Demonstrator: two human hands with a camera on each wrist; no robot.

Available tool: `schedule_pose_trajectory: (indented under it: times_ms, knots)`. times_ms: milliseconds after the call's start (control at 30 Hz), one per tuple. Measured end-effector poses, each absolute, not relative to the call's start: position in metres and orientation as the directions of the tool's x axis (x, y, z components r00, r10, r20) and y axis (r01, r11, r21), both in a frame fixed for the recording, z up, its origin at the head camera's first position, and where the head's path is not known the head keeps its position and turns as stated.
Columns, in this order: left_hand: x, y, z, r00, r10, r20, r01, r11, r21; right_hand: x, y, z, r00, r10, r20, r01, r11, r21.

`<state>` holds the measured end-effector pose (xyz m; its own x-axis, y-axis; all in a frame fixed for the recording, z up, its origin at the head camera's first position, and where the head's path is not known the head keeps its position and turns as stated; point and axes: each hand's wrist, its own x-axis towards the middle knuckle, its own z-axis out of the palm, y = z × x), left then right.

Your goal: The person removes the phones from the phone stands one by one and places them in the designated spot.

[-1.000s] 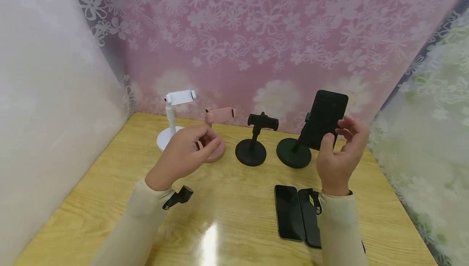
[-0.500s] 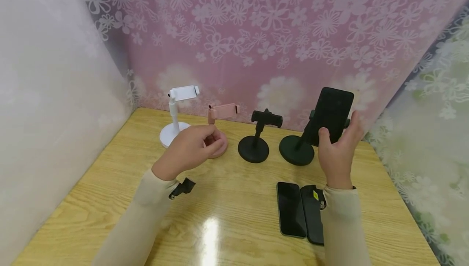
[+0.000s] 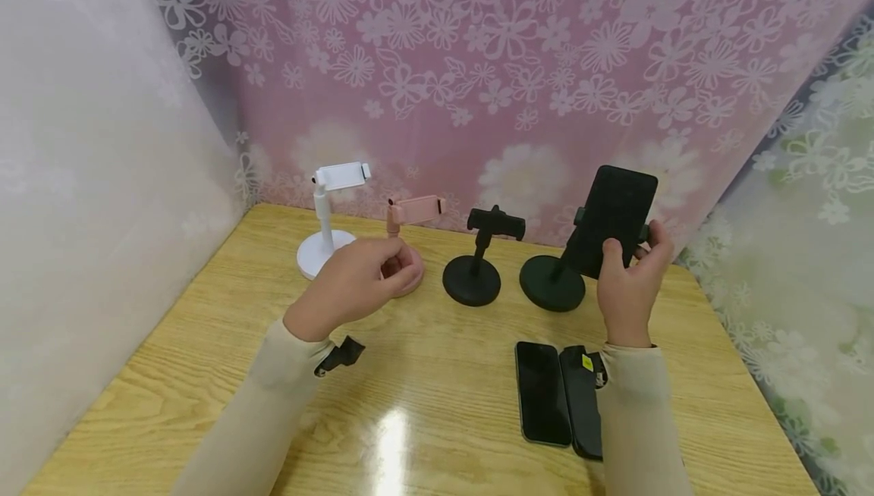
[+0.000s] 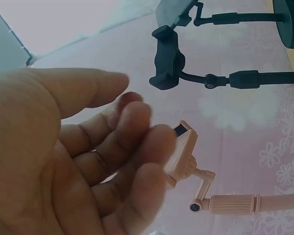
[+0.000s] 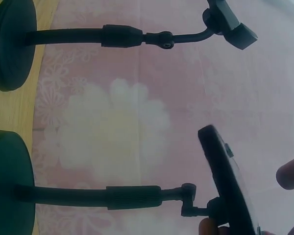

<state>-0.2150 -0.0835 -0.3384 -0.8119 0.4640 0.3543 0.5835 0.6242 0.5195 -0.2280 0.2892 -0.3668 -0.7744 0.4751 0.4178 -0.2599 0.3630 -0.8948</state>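
Note:
My right hand (image 3: 630,284) is at a black smartphone (image 3: 620,200), which sits tilted in the clamp of a dark green phone stand (image 3: 551,284). The thumb lies over the phone's lower front, while other fingers bend round its right edge and behind; part of them is hidden. In the right wrist view the phone (image 5: 230,186) shows edge-on, a fingertip behind it and the thumb a little off its face. My left hand (image 3: 355,280) hovers before a pink phone stand (image 3: 418,210), fingers loosely curled around nothing. The left wrist view shows that stand's pink clamp (image 4: 183,152) beyond the fingertips.
A white phone stand (image 3: 326,249) stands at the left, a black phone stand (image 3: 471,280) between the pink and green ones. Another smartphone (image 3: 542,393) and a black phone-like slab (image 3: 580,412) with a yellow sticker lie side by side on the wooden table (image 3: 437,405).
The right hand's fingers opened out along the phone's right edge, then bent back round it, the thumb shifting slightly. The left hand stays nearly in place; the head view shifted slightly.

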Motion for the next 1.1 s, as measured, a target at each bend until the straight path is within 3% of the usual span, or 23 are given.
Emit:
schedule_pose_trajectory:
  times_ms: [200, 467, 767, 1000, 1100]
  knots:
    - [-0.213, -0.082, -0.337, -0.797, 0.450, 0.403, 0.604, 0.613, 0.510, -0.237, 0.293, -0.374, -0.733, 0.511, 0.449, -0.268, 0.389, -0.881]
    - [-0.211, -0.081, -0.336, -0.798, 0.450, 0.401, 0.603, 0.604, 0.522, -0.242, 0.297, -0.383, -0.693, 0.459, 0.556, -0.403, 0.392, -0.827]
    - [-0.209, -0.079, -0.336, -0.798, 0.453, 0.397, 0.602, 0.602, 0.524, -0.233, 0.285, -0.374, -0.634, 0.418, 0.651, -0.398, 0.545, -0.738]
    - [-0.206, -0.079, -0.337, -0.795, 0.458, 0.398, 0.607, 0.594, 0.529, -0.226, 0.279, -0.371, -0.615, 0.441, 0.654, -0.409, 0.532, -0.742]
    - [-0.206, -0.078, -0.335, -0.792, 0.459, 0.403, 0.611, 0.592, 0.526, -0.218, 0.272, -0.361, -0.562, 0.459, 0.688, -0.469, 0.508, -0.723]
